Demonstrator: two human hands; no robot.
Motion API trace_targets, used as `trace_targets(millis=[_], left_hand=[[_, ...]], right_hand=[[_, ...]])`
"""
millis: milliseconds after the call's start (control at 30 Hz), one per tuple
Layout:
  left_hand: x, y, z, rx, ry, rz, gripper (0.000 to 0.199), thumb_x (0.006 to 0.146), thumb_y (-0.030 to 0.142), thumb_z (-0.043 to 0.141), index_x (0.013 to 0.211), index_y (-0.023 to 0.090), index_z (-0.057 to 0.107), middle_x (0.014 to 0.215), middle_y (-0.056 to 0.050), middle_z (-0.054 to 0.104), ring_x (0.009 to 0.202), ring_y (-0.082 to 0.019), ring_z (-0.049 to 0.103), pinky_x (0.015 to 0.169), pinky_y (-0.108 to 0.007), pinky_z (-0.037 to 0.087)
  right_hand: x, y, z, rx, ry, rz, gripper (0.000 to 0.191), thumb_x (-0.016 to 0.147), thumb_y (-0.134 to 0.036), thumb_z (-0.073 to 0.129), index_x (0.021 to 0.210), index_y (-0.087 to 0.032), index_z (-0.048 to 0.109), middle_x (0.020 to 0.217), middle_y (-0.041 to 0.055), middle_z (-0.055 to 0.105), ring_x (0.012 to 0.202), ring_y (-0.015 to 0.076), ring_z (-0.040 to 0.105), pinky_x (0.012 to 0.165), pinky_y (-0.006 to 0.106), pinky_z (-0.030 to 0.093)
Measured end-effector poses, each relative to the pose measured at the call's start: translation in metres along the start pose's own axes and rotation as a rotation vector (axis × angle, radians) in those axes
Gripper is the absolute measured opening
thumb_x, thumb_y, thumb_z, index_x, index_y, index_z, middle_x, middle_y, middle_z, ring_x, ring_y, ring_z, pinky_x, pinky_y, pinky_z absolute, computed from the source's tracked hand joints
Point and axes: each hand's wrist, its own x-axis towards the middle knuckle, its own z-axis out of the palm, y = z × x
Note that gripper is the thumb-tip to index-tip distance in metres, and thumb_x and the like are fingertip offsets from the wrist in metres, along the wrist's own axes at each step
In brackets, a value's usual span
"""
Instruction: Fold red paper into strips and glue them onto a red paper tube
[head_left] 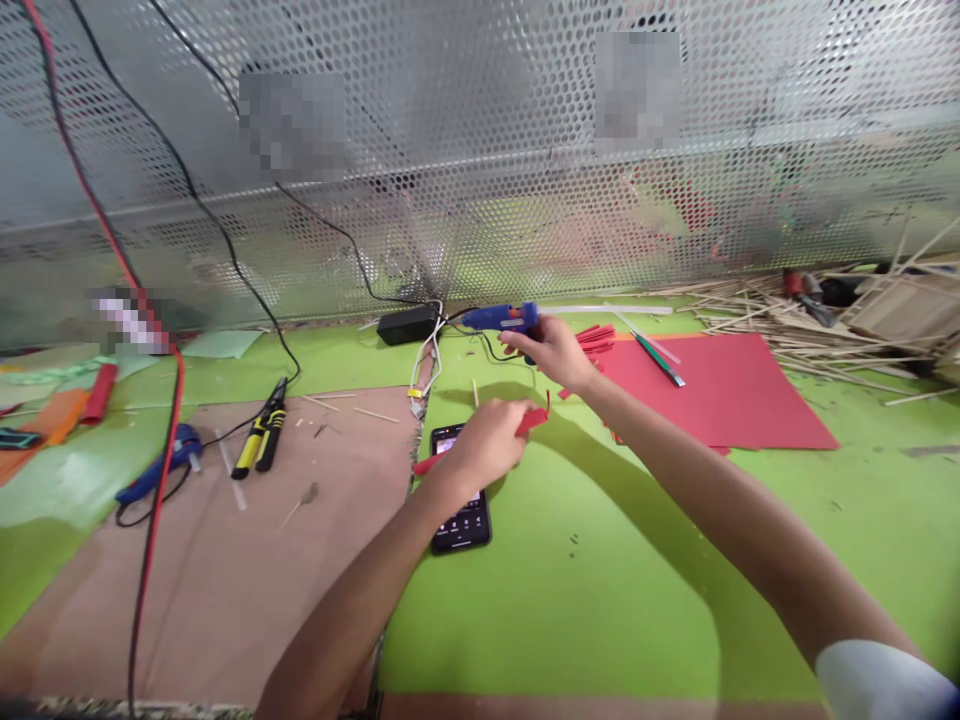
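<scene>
My left hand (491, 440) is closed on a red paper strip (534, 420), whose end sticks out past the fingers. More red shows on the other side of this hand, above the phone (461, 530) lying under my wrist. My right hand (556, 352) is closed around the handle of a blue glue gun (495, 318), which points left. A clear glue stick (615, 309) runs out behind the gun. Beside my right wrist lie several cut red strips (598, 338). A red sheet (720, 400) is under my right forearm's far side, with green-handled tweezers (660, 360) on it.
Yellow-black pliers (260, 430) and a second blue glue gun (159, 465) lie on the brown board (300, 600) at left. A red-black cable (169, 420) hangs in front. Thin wooden sticks (780, 330) are heaped at right. Perforated metal (480, 130) stands behind a black box (407, 325).
</scene>
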Motion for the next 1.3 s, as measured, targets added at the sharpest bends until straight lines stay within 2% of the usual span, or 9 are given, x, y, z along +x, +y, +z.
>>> trace_targets(millis=[100, 200, 367, 500, 633, 800, 967, 1133, 1300], left_hand=[[0.000, -0.011, -0.015, -0.138, 0.083, 0.037, 0.033, 0.093, 0.008, 0.061, 0.121, 0.022, 0.072, 0.099, -0.002, 0.081, 0.089, -0.018, 0.076, 0.081, -0.028, 0.055], [-0.002, -0.018, -0.028, -0.269, 0.204, 0.032, 0.013, 0.098, 0.024, 0.064, 0.102, 0.019, 0.075, 0.084, -0.002, 0.077, 0.077, -0.018, 0.071, 0.073, -0.028, 0.053], [-0.011, -0.018, -0.046, -0.527, 0.351, -0.029, 0.031, 0.099, 0.048, 0.068, 0.089, 0.019, 0.075, 0.075, -0.001, 0.073, 0.064, -0.015, 0.066, 0.060, -0.026, 0.049], [-0.017, -0.012, -0.050, -0.758, 0.308, -0.089, 0.028, 0.093, 0.046, 0.076, 0.091, 0.018, 0.074, 0.079, -0.002, 0.073, 0.046, -0.009, 0.057, 0.043, -0.023, 0.044], [-0.017, -0.010, -0.049, -0.955, 0.285, -0.100, 0.032, 0.086, 0.042, 0.082, 0.106, 0.018, 0.075, 0.082, -0.003, 0.074, 0.042, -0.008, 0.056, 0.040, -0.023, 0.046], [-0.015, -0.011, -0.049, -1.015, 0.341, -0.107, 0.029, 0.085, 0.041, 0.083, 0.103, 0.019, 0.077, 0.070, 0.000, 0.068, 0.040, -0.006, 0.050, 0.035, -0.019, 0.038], [-0.017, -0.010, -0.051, -1.028, 0.352, -0.142, 0.027, 0.086, 0.043, 0.082, 0.099, 0.019, 0.079, 0.055, 0.004, 0.057, 0.037, -0.006, 0.044, 0.031, -0.018, 0.030], [-0.021, -0.007, -0.054, -0.997, 0.297, -0.084, 0.021, 0.088, 0.038, 0.081, 0.094, 0.019, 0.077, 0.068, 0.000, 0.070, 0.033, -0.002, 0.042, 0.029, -0.018, 0.027], [-0.023, -0.007, -0.056, -0.954, 0.333, -0.097, 0.020, 0.089, 0.038, 0.081, 0.094, 0.019, 0.079, 0.078, -0.003, 0.075, 0.035, -0.002, 0.045, 0.032, -0.018, 0.030]], right_hand=[[-0.019, -0.017, -0.024, 0.101, 0.050, -0.033, 0.052, 0.086, -0.068, 0.070, 0.106, -0.020, 0.067, 0.095, 0.0055, 0.078, 0.084, 0.0209, 0.074, 0.074, 0.032, 0.060], [-0.042, -0.020, -0.044, 0.262, 0.198, -0.047, 0.054, 0.071, -0.061, 0.090, 0.098, -0.023, 0.064, 0.090, 0.0029, 0.076, 0.080, 0.0214, 0.073, 0.073, 0.034, 0.061], [-0.063, -0.004, -0.065, 0.161, 0.173, -0.034, 0.050, 0.069, -0.066, 0.089, 0.082, -0.021, 0.072, 0.069, 0.0002, 0.067, 0.063, 0.0192, 0.063, 0.058, 0.033, 0.054], [-0.066, 0.002, -0.071, 0.169, 0.173, -0.137, 0.054, 0.074, -0.077, 0.079, 0.081, -0.024, 0.074, 0.071, 0.0013, 0.067, 0.065, 0.0203, 0.062, 0.058, 0.034, 0.053], [-0.067, -0.003, -0.074, 0.193, 0.185, -0.140, 0.058, 0.079, -0.082, 0.070, 0.078, -0.025, 0.074, 0.066, 0.0020, 0.065, 0.060, 0.0213, 0.062, 0.055, 0.036, 0.051], [-0.069, -0.010, -0.075, 0.212, 0.210, -0.158, 0.059, 0.079, -0.083, 0.070, 0.070, -0.025, 0.071, 0.060, 0.0041, 0.067, 0.056, 0.0230, 0.062, 0.051, 0.037, 0.049], [-0.071, -0.017, -0.073, 0.167, 0.242, -0.172, 0.064, 0.079, -0.087, 0.065, 0.059, -0.026, 0.062, 0.053, 0.0019, 0.056, 0.050, 0.0185, 0.049, 0.048, 0.035, 0.042], [-0.072, -0.019, -0.068, 0.222, 0.271, -0.228, 0.063, 0.079, -0.080, 0.070, 0.056, -0.023, 0.055, 0.050, -0.0025, 0.042, 0.050, 0.0143, 0.039, 0.050, 0.031, 0.030], [-0.074, -0.022, -0.068, 0.203, 0.265, -0.255, 0.064, 0.082, -0.080, 0.069, 0.058, -0.022, 0.056, 0.051, -0.0028, 0.043, 0.050, 0.0136, 0.039, 0.051, 0.031, 0.029]])
